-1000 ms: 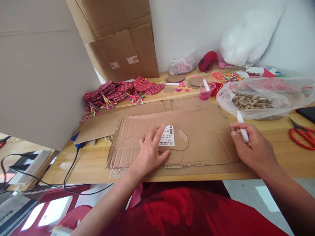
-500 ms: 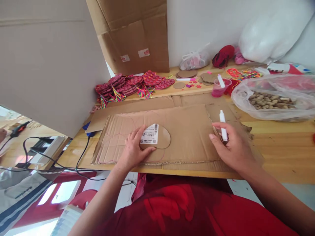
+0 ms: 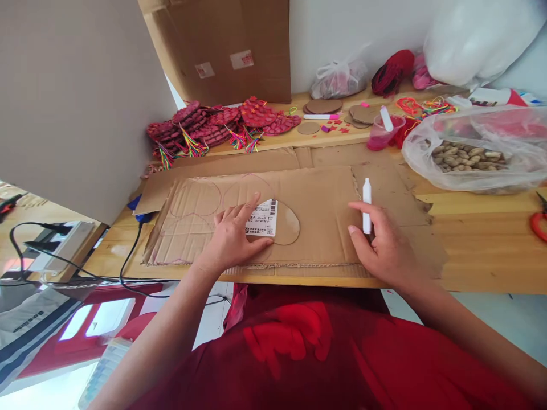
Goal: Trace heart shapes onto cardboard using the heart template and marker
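Note:
My left hand (image 3: pixel 235 236) lies over the left side of a cardboard disc (image 3: pixel 287 223) with a white printed label (image 3: pixel 262 219). Its fingers are stretched out and its thumb rests along the lower edge. Beneath is a rectangular cardboard sheet (image 3: pixel 318 193) marked with faint pink curved outlines toward its left. Over the sheet's right end, my right hand (image 3: pixel 380 239) holds a white marker (image 3: pixel 366 191) upright among its fingers. Thumb and index finger are apart, pointing left, and part of the grip is hidden.
Decorated red discs with colourful tassels (image 3: pixel 217 125) pile up behind. Plain cardboard discs (image 3: pixel 323 106), a pink cup (image 3: pixel 380 136) and a bag of peanuts (image 3: pixel 470 156) stand farther right. Red-handled scissors (image 3: pixel 539 225) are at the right edge. A power strip (image 3: pixel 64 245) with cables sits left.
My right hand has moved left toward the disc, carrying the marker. My left hand stays on the disc. The camera view has shifted slightly.

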Motion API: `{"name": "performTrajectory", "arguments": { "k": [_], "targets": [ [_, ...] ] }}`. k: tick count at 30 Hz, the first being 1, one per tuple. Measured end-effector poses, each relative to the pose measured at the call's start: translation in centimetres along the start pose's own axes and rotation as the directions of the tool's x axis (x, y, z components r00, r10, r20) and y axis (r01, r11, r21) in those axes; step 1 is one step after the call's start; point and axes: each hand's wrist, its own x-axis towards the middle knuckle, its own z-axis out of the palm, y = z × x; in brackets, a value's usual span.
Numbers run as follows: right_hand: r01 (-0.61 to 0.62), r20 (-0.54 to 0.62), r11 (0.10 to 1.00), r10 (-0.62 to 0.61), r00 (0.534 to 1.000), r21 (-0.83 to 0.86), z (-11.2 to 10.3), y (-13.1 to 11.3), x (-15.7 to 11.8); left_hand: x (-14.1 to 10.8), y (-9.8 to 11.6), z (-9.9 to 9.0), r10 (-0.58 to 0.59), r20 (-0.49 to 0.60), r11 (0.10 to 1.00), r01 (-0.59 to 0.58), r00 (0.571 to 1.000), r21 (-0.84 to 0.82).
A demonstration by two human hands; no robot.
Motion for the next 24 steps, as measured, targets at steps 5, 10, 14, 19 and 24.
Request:
{"name": "performTrajectory", "arguments": {
  "k": [5,10,14,19,24],
  "targets": [
    [-0.173,-0.041,0.974,0.18,0.983,0.144,-0.4,0.2,0.1,-0.1,4.5,0.9,0.114,0.027,0.993,-0.114,0.993,0.01],
    [-0.197,-0.051,0.954,0.213,0.976,0.224,-0.4,0.7,0.0,-0.2,7.7,2.2,0.177,0.007,0.984,-0.177,0.984,-0.008],
    [-0.176,-0.054,0.96,0.192,0.98,0.217,-0.8,0.4,-0.2,-0.6,7.2,2.4,0.176,-0.052,0.981,-0.179,0.983,-0.073],
    [-0.089,-0.071,0.99,0.097,0.993,0.105,-1.4,-0.4,-0.4,-2.7,4.7,1.1,0.113,-0.123,0.968,-0.138,0.986,-0.209],
    [0.15,0.028,0.988,-0.152,0.988,0.045,-1.1,-0.7,-0.2,-4.9,4.0,1.3,0.113,-0.118,0.964,-0.138,0.987,-0.228]
  ]
}}
